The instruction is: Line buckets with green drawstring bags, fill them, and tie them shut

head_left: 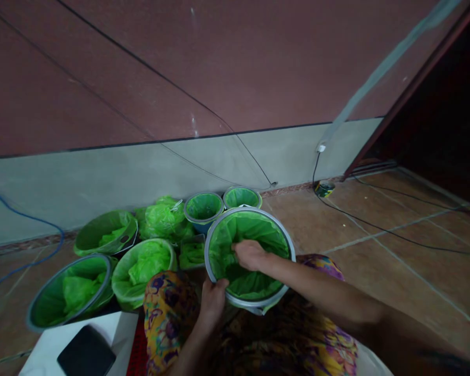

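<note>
Beside tiled floor [337,219], left hand [213,297] fingers grip bin [254,303] rim; right hand [248,255] pinches green liner [258,230].

Dim room: maroon wall [235,57] above grey skirting [102,183], brown tiled floor [376,235], black cables [376,227], dark doorway [446,104] at right.

Both forearms bare, no sleeves or jewellery visible. Floral-print garment [168,308] over the lap: yellow, purple, magenta, green.
</note>
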Demonstrator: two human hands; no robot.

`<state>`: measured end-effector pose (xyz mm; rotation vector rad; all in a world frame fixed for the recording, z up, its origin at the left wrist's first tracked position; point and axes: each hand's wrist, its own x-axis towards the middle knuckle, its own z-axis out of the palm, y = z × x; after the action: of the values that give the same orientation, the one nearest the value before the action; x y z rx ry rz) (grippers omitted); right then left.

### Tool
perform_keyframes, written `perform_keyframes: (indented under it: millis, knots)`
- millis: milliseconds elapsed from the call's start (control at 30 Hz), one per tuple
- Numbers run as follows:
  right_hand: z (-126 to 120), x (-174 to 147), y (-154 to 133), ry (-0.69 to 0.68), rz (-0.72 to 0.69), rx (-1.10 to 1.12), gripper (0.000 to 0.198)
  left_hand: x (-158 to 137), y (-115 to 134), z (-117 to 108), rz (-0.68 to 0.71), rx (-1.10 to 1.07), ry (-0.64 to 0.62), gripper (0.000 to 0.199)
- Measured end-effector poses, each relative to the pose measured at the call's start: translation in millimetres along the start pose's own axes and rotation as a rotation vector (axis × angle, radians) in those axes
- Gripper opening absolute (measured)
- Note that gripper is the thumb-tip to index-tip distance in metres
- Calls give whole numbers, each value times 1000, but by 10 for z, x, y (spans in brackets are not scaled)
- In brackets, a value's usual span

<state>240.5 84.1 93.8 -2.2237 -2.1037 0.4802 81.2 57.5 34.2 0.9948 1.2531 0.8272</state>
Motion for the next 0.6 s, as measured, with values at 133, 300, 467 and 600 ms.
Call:
perform_keyframes:
  millis: [133, 300, 467, 600]
  knots:
    - [-57, -115, 504, 352, 239, -25, 40, 162, -100, 39, -131, -66, 88, 20]
    - [495, -214, 1053, 135, 572, 432, 51, 433, -247, 117, -293, -88, 130, 14]
    - [890, -34, 1444, 140, 600, 789, 20, 780, -264, 396, -339, -88, 62, 27]
    - [734, 167, 1974, 140, 621, 786, 15, 1133, -184, 890, -260, -68, -75, 33]
